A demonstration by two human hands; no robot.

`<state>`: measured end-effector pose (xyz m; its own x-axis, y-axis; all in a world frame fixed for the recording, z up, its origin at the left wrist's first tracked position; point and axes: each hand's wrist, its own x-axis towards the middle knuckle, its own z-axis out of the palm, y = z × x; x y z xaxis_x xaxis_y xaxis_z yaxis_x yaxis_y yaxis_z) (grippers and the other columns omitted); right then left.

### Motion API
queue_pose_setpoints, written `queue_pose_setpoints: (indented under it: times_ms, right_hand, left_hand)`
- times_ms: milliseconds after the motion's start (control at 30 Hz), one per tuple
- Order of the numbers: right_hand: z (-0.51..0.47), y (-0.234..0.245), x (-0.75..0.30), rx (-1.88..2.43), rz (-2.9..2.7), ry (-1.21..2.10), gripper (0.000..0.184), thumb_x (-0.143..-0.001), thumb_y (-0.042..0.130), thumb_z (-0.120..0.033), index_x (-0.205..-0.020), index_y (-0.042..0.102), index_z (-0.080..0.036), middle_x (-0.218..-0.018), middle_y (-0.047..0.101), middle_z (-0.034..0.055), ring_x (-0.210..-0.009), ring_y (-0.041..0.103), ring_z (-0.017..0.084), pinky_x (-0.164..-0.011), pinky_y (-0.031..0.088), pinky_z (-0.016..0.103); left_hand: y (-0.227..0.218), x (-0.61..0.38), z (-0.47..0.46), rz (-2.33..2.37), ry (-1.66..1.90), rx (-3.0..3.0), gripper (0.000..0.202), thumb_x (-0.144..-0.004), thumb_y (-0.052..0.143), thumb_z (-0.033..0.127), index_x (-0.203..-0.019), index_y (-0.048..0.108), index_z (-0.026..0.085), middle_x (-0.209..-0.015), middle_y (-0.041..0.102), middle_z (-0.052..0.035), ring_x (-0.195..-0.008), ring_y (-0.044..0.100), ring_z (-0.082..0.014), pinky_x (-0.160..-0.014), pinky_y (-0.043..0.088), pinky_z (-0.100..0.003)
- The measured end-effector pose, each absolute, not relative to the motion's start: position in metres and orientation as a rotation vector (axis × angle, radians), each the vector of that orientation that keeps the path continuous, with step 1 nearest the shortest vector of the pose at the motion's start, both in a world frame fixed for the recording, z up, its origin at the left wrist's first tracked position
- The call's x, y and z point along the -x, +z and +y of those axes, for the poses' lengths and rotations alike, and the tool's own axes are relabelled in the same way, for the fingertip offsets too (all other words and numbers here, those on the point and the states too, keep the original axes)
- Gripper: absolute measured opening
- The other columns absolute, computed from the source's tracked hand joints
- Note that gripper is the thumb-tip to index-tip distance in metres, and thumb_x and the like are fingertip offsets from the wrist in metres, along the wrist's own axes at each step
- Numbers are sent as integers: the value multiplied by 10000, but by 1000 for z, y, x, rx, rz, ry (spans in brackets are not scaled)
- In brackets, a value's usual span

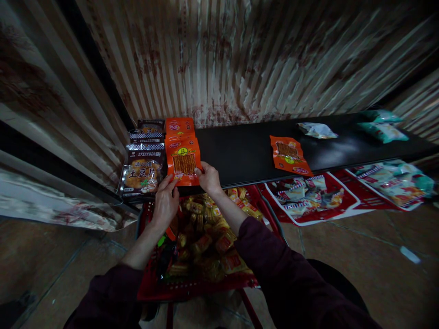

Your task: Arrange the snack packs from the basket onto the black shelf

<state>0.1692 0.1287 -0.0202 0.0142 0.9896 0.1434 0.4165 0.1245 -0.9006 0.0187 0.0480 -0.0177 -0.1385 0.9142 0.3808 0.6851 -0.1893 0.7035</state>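
An orange snack packet (185,161) lies flat at the front edge of a black shelf (236,151), with both my hands on its near corners. My left hand (166,201) pinches its lower left corner, and my right hand (208,177) grips the lower right one with the thumb on top. Behind it are further orange packets (179,124), partly covered. To the left, dark potato-chip packets (142,171) form another row, close beside my left hand. Farther right on the shelf rests a single orange packet (290,154), upside down to me.
Below the shelf front stands a red basket (199,292) of yellow-wrapped snacks (209,228). A white packet (317,130) and teal packets (384,128) lie toward the shelf's right end. Under it are red trays (308,219) of snacks. A pleated curtain (222,59) hangs behind.
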Motion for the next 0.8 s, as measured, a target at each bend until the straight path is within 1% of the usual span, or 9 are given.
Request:
queue_pose_setpoints:
  times_ms: [133, 300, 367, 433, 500, 600, 667, 733, 800]
  right_hand:
    - [122, -11, -169, 1554, -1642, 682, 285, -793, 525, -194, -1057, 633, -195, -957, 689, 52, -872, 627, 194, -846, 464, 317]
    - [115, -11, -169, 1577, -1747, 554, 396, -790, 505, -151, -1179, 579, -131, -1103, 641, 120, -996, 601, 222, -923, 444, 337]
    - [112, -13, -168, 1591, -1763, 501, 462, -790, 494, -157, -1249, 529, -117, -1138, 617, 136, -1027, 584, 241, -929, 443, 355]
    - [109, -14, -167, 1600, -1773, 460, 538, -791, 482, -166, -1327, 456, -122, -1149, 600, 140, -1001, 584, 255, -905, 455, 376]
    - [106, -15, -166, 1600, -1799, 422, 573, -802, 469, -176, -1371, 413, -153, -1116, 598, 127, -951, 581, 256, -872, 465, 387]
    - [102, -16, -166, 1606, -1854, 335, 504, -820, 461, -197, -1322, 494, -213, -1022, 599, 101, -933, 544, 255, -850, 467, 385]
    - [99, -16, -167, 1622, -1863, 263, 441, -819, 474, -213, -1250, 568, -227, -1031, 585, 107, -974, 505, 267, -848, 467, 388]
    - [96, -17, -167, 1624, -1865, 205, 407, -810, 490, -215, -1200, 606, -204, -1122, 556, 128, -1046, 464, 282, -885, 458, 401]
    - [95, -17, -167, 1601, -1892, 167, 420, -796, 502, -195, -1203, 600, -163, -1255, 493, 152, -1153, 407, 300, -962, 419, 427]
  left_hand:
    - [-21, -21, 46, 1799, 1245, -1931, 343, -827, 429, 161, -1074, 667, 157, -1253, 596, -110, -1213, 515, -247, -1070, 380, -460]
    - [-26, -23, 42, 1848, 1162, -2055, 356, -853, 393, 149, -1101, 647, 112, -1267, 573, -159, -1244, 481, -268, -1066, 384, -471]
    - [-29, -23, 41, 1859, 1126, -2106, 365, -859, 378, 136, -1117, 636, 110, -1268, 569, -164, -1252, 467, -272, -1058, 389, -488]
    - [-30, -23, 40, 1870, 1101, -2152, 371, -863, 367, 125, -1128, 627, 113, -1264, 571, -160, -1269, 445, -274, -1053, 390, -506]
    - [-31, -22, 40, 1885, 1082, -2185, 370, -862, 365, 117, -1127, 623, 107, -1255, 575, -159, -1287, 419, -277, -1049, 393, -512]
    - [-30, -23, 40, 1898, 1065, -2219, 362, -856, 368, 111, -1107, 628, 92, -1231, 583, -170, -1290, 404, -281, -1038, 408, -497]
    - [-27, -24, 39, 1903, 1046, -2233, 359, -843, 380, 104, -1097, 632, 81, -1224, 582, -183, -1284, 401, -286, -1042, 400, -486]
    - [-24, -26, 38, 1926, 1008, -2242, 361, -817, 401, 92, -1092, 633, 63, -1231, 575, -200, -1289, 391, -302, -1058, 369, -496]
    - [-21, -28, 37, 1969, 944, -2260, 369, -791, 416, 85, -1088, 632, 52, -1234, 574, -211, -1295, 382, -327, -1056, 345, -529]
